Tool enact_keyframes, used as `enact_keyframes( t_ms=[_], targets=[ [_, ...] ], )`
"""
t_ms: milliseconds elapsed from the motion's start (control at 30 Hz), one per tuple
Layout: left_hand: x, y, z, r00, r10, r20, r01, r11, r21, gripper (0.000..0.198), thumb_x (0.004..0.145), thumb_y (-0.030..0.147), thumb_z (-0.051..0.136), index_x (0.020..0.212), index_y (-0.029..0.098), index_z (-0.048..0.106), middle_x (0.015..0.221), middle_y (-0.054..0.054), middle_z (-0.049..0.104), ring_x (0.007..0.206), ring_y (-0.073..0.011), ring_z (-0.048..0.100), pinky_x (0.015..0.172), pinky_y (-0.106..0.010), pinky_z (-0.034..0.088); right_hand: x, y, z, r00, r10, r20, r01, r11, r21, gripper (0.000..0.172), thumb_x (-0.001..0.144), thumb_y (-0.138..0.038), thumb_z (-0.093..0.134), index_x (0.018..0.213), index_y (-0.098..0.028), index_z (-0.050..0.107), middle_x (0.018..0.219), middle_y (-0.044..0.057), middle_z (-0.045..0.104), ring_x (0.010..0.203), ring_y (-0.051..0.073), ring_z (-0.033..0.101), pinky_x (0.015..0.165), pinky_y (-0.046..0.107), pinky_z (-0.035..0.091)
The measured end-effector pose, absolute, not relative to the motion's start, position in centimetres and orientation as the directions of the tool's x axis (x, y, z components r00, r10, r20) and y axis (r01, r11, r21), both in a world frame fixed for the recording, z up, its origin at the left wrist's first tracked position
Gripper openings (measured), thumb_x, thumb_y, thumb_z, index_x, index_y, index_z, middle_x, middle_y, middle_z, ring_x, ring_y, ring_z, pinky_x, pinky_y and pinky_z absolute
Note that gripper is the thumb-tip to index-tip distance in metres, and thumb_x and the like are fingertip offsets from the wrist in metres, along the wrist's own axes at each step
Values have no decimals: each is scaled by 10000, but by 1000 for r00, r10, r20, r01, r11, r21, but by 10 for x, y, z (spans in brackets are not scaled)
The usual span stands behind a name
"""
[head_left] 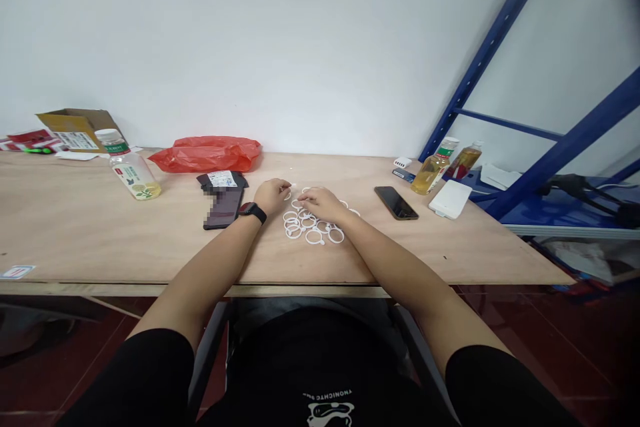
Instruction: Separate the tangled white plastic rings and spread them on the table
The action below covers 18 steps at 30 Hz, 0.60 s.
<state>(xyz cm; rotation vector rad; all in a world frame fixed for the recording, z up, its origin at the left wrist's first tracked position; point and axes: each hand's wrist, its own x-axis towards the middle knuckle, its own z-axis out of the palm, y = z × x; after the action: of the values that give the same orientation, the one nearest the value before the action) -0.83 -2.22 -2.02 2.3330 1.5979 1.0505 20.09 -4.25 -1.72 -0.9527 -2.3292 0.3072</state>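
Observation:
Several thin white rings, each with a small tab, lie in a loose cluster on the wooden table. My left hand, with a black watch on its wrist, is at the cluster's far left side. Its fingers are curled and closed on a white ring, partly hidden by them. Over the back of the cluster is my right hand, its fingertips pressed together and pointing left beside another ring. What the right fingers hold, if anything, is too small to make out. Some rings are covered by the right hand and wrist.
Left of my hands lie a dark phone-like object, a black packet and a red plastic bag. A bottle and cardboard box stand farther left. Rightward are a phone, white case, bottle and blue rack.

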Motion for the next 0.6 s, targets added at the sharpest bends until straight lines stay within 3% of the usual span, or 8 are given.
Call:
enact_keyframes(
  t_ms=[100,267,433,600],
  targets=[
    [-10,-21,-23,239,871,430,785,-434,443,224,853,269,601,988,169,750,1020,-88,743,848,-212,674,870,-350,532,197,-44,-20,-679,642,357,576,767,-283,227,910,-258,556,1020,-223,751,1000,51,738,990,197,630,928,323,421],
    [-3,-30,-16,415,746,521,656,-642,396,243,816,199,577,988,167,746,1041,-82,712,919,-194,659,893,-326,525,200,-42,-23,-654,699,288,677,711,-191,279,845,-184,573,1045,-255,755,1007,32,747,985,219,644,874,309,429],
    [4,-41,-13,591,685,426,585,-728,359,348,729,118,556,1011,181,750,1008,-58,727,902,-188,663,882,-312,523,206,-39,-26,-608,740,288,688,672,-274,248,793,-172,606,955,-259,772,924,10,753,884,196,658,803,276,439],
    [7,-45,-15,619,701,354,557,-710,432,403,733,157,577,1108,191,722,992,-34,748,875,-183,676,823,-284,521,211,-41,-23,-578,753,315,612,655,-443,167,807,-182,611,895,-197,752,849,30,723,788,166,625,728,260,431]
  ],
)
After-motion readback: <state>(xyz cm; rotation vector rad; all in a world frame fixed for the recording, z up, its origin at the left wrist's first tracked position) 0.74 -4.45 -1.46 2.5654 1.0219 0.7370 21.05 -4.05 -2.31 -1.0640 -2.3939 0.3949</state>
